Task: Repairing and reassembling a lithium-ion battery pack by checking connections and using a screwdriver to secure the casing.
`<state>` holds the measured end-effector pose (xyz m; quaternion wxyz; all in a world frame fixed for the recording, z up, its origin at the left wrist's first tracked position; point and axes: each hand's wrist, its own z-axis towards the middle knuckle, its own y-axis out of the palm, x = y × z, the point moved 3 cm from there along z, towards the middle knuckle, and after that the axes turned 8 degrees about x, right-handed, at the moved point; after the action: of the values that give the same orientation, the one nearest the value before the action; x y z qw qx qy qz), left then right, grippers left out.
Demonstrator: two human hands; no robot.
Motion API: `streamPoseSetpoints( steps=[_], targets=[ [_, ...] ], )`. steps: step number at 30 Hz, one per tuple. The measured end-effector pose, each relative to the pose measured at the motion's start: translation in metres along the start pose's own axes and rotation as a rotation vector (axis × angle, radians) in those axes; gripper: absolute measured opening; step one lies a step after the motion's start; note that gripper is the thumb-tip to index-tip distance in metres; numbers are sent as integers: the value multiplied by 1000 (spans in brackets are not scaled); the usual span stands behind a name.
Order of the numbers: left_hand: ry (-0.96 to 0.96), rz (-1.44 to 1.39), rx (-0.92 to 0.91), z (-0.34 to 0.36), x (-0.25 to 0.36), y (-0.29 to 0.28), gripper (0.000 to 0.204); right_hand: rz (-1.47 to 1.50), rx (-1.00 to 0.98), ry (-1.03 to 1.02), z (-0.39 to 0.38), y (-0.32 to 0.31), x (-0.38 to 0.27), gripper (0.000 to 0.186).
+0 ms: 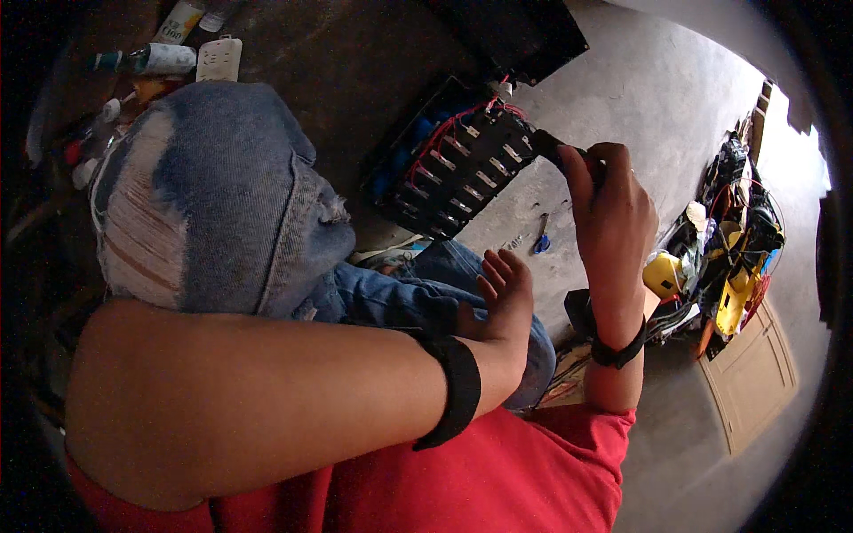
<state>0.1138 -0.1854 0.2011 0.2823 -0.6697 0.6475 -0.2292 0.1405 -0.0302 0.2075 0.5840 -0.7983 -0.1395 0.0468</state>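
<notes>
A black battery pack (464, 182) with rows of metal tabs and red wires lies on the floor ahead, blue cells showing along its left side, and a black lid-like case (533, 35) behind it. My right hand (609, 209) is closed on a small black object (551, 144) at the pack's right corner; what it is exactly, I cannot make out. My left hand (502, 302) is over my jeans below the pack, fingers apart and holding nothing. Small scissors with blue handles (542, 240) lie on the floor between pack and right hand.
My bent knee (204, 195) fills the left. Bottles (169, 59) and a white power strip (219, 60) lie beyond it. At right, a heap of tools, wires and yellow parts (737, 258) sits near a cardboard piece (755, 373) on the concrete floor (657, 98).
</notes>
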Motion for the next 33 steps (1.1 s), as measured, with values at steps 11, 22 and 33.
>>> streamPoseSetpoints(
  steps=[11, 22, 33],
  targets=[
    [-26, -46, 65, -5, -1, 2, 33, 64, -8, -43, -11, -5, -13, 49],
    [-35, -69, 96, -7, -2, 4, 33, 275, 214, -285, -16, -1, -10, 43],
    [13, 70, -131, 0, -11, -8, 34, 278, 235, -147, -12, -3, -9, 28]
  ],
)
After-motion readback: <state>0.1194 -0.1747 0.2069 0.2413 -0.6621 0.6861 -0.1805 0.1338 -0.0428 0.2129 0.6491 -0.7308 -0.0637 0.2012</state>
